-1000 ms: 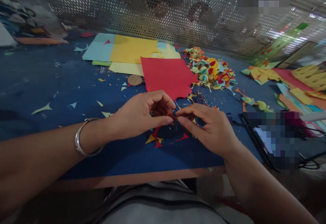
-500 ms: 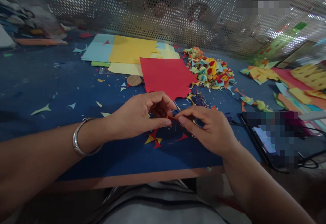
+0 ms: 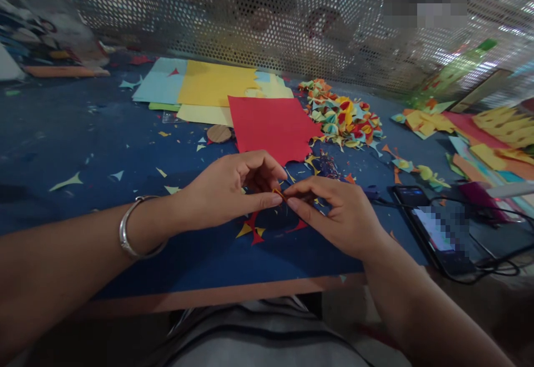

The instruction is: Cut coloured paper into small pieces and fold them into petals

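Left hand [image 3: 227, 189]: curled, small orange paper piece [image 3: 277, 192] held at thumb tip | right hand [image 3: 342, 211]: nearly closed, same piece pinched | piece: above blue tabletop [image 3: 187, 264] | should be gripped lightly, uncrushed

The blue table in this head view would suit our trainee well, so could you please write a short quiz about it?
1. Fill in: the wooden disc lies to the ____ of the red sheet.
2. True or false: the phone lies to the right of the right hand.
3. What colour is the small piece between the fingers of the left hand and right hand: A blue, B orange, C green?
Key: 1 left; 2 true; 3 B.
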